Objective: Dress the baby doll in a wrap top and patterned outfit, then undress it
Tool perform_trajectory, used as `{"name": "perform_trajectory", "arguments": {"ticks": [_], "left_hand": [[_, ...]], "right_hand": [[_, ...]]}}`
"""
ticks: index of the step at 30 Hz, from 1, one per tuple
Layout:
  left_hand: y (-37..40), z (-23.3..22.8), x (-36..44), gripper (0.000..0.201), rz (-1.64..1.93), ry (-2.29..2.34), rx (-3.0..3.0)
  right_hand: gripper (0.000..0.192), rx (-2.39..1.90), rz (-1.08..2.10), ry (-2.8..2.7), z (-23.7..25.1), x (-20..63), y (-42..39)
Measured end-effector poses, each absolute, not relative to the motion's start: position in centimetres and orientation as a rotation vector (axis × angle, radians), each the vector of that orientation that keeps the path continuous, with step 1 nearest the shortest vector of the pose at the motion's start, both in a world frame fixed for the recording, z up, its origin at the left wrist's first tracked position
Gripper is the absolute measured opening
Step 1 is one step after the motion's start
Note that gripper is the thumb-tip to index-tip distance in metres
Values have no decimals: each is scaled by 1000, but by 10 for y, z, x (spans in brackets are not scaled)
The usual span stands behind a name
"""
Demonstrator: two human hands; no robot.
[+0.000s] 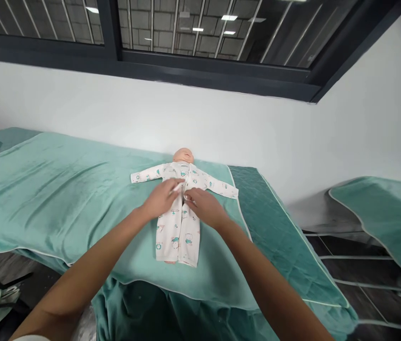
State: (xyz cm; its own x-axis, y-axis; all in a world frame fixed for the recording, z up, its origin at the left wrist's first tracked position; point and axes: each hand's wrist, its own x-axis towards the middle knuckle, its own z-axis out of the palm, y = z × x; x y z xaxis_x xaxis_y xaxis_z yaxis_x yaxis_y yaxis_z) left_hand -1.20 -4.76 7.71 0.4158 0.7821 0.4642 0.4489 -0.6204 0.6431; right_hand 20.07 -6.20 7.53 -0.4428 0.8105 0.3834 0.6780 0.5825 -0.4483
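From here, the left hand [165, 196] and right hand [206, 207] are pinching the printed baby romper's [168, 232] front edges. The baby doll [183, 155] is lying beneath them, already wearing it; between the hands, the front is gaping, apparently unfastened.

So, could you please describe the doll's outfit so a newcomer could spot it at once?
Below the dark-framed window, find the green-covered bed. A doll lies on it. Its white, long-sleeved outfit has small teal prints, setting it apart from the plain green fabric around it.
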Motion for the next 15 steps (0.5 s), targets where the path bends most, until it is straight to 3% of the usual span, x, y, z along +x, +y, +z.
{"name": "perform_trajectory", "arguments": {"ticks": [2,5,9,15], "left_hand": [[-57,72,-9,16,908,932,2389],[-56,58,-12,17,1052,930,2344],[-19,48,-12,17,1361,1275,2003],[59,52,10,18,1244,1504,1729]], "right_hand": [[7,-1153,467,-2190,70,205,-70],[14,-1146,603,-1907,62,215,-69],[21,-1261,599,-1547,59,218,-38],[24,-1452,456,-1460,60,201,50]]}}
